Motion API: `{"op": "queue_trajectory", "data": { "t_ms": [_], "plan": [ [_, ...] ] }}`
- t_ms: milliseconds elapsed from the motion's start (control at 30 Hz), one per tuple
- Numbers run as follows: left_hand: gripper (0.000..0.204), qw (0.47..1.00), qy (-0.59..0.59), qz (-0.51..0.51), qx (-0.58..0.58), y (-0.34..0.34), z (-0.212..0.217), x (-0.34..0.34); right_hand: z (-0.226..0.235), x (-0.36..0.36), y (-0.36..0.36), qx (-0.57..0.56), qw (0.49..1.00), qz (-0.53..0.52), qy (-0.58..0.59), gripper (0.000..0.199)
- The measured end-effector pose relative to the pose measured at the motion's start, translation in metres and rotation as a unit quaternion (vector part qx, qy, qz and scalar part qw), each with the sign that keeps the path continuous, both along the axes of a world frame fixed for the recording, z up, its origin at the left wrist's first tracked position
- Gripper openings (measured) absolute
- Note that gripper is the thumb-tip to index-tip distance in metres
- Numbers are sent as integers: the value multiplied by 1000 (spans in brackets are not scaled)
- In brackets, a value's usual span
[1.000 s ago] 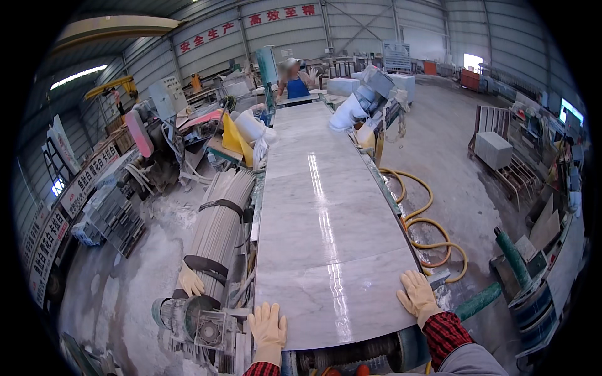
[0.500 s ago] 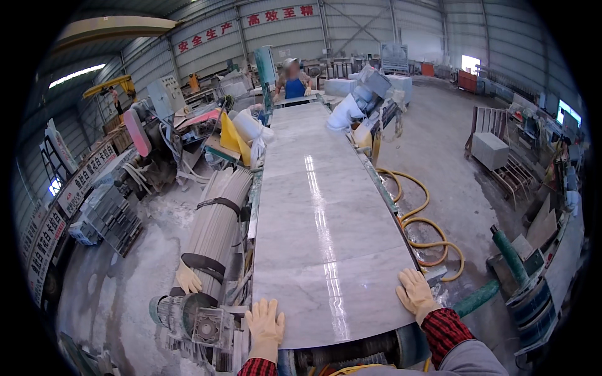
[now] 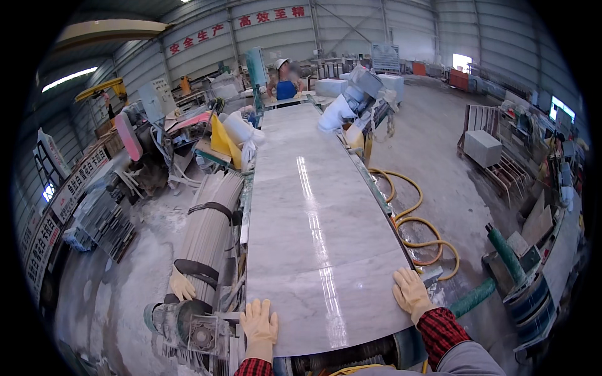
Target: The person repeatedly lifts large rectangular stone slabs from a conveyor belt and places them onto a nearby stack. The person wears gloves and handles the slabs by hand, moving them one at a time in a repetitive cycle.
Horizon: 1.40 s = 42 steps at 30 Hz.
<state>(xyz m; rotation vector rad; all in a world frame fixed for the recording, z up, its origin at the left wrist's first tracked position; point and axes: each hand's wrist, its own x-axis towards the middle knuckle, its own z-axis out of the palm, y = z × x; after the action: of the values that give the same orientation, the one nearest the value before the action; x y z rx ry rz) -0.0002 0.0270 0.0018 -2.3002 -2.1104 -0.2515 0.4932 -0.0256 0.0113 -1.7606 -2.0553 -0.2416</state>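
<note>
A long, polished grey-white stone slab (image 3: 282, 250) lies flat on a machine bed, stretching away from me. My left hand (image 3: 259, 326), in a pale yellow glove, rests with fingers spread on its near left corner. My right hand (image 3: 412, 293), gloved alike, lies over the near right edge with its fingers stretched onto the top face. Ribbed rollers (image 3: 342, 360) show beneath the slab's near edge. Another pale glove (image 3: 182, 286) hangs by the motor (image 3: 199, 335), left of my left hand.
A strapped, ribbed grey roll (image 3: 210, 213) runs along the left side. A yellow hose (image 3: 417, 219) loops on the floor at right, beyond a green pipe (image 3: 473, 298). At the slab's far end stands a person in a blue apron (image 3: 286, 90). White sacks (image 3: 337, 114) flank the bed.
My view has shifted slightly. Both hands keep their places on the slab, whose near edge now appears a little lower in the picture. The far person's head and upper body have turned.
</note>
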Motion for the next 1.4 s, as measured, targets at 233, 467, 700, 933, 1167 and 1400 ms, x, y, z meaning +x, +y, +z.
{"op": "queue_trajectory", "data": {
  "t_ms": [233,467,700,933,1167,1400],
  "plan": [
    [55,999,23,-2,48,5,-9,-10,14,-11,11,-3,1000,10,26,31],
    [56,971,-92,-160,155,23,-11,-8,11,6,-5,-64,994,-46,78,36],
    [50,993,-21,-119,11,-15,43,5,-19,4,4,-39,997,-33,55,49],
    [53,919,-383,-82,-44,4,-8,-14,-24,5,-1,-7,999,-33,39,47],
    [56,994,6,-93,64,9,-26,-29,-18,1,-3,-8,999,-32,35,44],
    [54,994,4,-96,52,15,-32,-32,-22,3,-5,-8,999,-30,44,44]
  ]
}}
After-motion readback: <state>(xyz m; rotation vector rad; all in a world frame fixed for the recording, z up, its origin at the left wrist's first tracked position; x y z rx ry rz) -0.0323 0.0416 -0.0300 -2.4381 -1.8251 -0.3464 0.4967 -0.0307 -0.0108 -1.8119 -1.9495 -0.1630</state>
